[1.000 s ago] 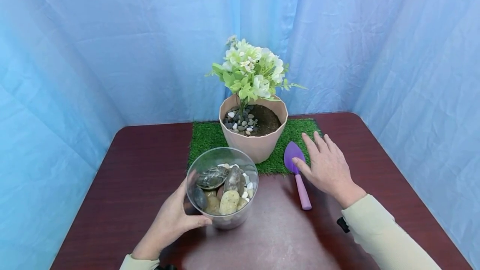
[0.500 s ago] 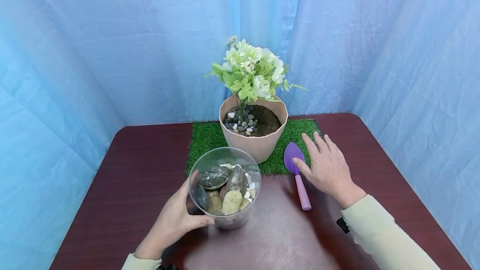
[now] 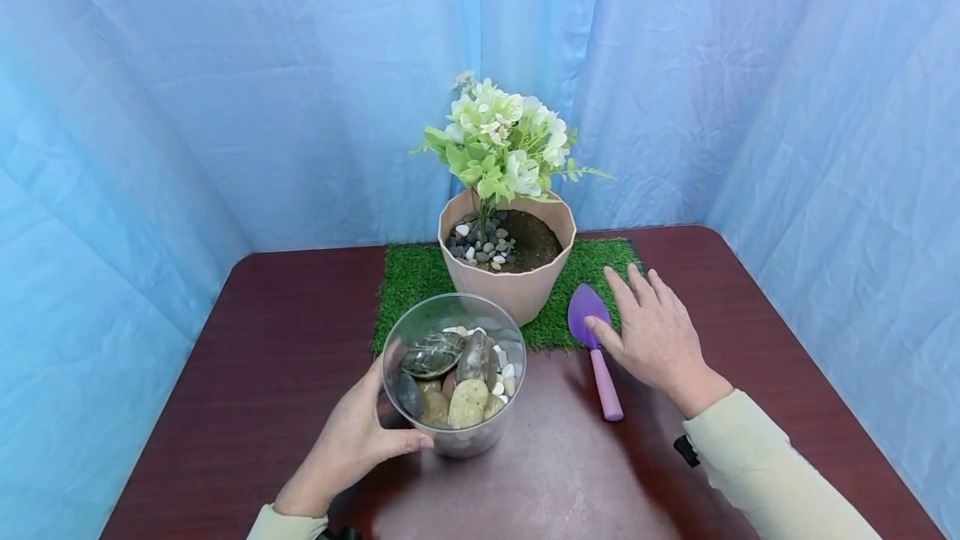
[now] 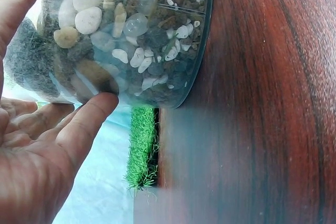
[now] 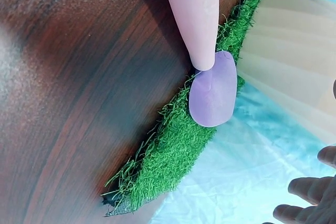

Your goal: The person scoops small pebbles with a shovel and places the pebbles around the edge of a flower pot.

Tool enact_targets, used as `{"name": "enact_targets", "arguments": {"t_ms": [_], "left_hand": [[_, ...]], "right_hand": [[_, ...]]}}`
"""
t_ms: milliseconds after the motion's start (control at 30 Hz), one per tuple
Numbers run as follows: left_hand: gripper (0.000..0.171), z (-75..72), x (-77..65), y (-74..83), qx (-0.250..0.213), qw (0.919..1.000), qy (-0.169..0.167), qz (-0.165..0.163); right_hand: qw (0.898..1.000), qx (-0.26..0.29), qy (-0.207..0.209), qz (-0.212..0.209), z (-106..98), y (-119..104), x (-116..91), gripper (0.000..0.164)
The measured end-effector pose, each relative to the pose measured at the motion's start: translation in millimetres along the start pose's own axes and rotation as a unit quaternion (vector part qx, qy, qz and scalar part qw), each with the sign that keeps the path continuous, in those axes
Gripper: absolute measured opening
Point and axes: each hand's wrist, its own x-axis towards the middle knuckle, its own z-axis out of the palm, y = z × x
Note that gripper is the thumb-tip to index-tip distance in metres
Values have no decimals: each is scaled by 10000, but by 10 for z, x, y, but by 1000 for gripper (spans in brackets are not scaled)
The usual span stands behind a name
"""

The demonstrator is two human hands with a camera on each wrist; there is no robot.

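My left hand grips a clear plastic container, thumb on the near side and fingers round its left. Large smooth stones and small white pebbles fill its lower part. In the left wrist view, pebbles and brown grit show through the container's wall, with the base at the tabletop. My right hand is spread, palm down, just right of a purple garden trowel, holding nothing. The trowel's pink handle points toward me. Only fingertips of that hand show in the right wrist view.
Behind the container, a beige flowerpot stands on a green artificial grass mat. It holds soil, small pebbles and white flowers. The dark red tabletop ends at blue curtains.
My left hand and the container of stones have shifted slightly to the right. The right hand, trowel and flowerpot stay where they were.
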Motion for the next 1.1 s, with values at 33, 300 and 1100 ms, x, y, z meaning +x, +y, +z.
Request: {"name": "enact_targets", "arguments": {"t_ms": [33, 300, 1100], "left_hand": [[127, -1, 1, 1, -12, 10000, -5, -2], [128, -10, 4, -2, -45, 10000, -25, 1], [128, 8, 18, 32, -113, 9999, -25, -43]], "right_hand": [[10000, 4, -17, 6, -2, -1, 0, 80], [10000, -35, -33, -34, 0, -10, 2, 79], [10000, -23, 16, -68, 57, -10, -5, 80]]}}
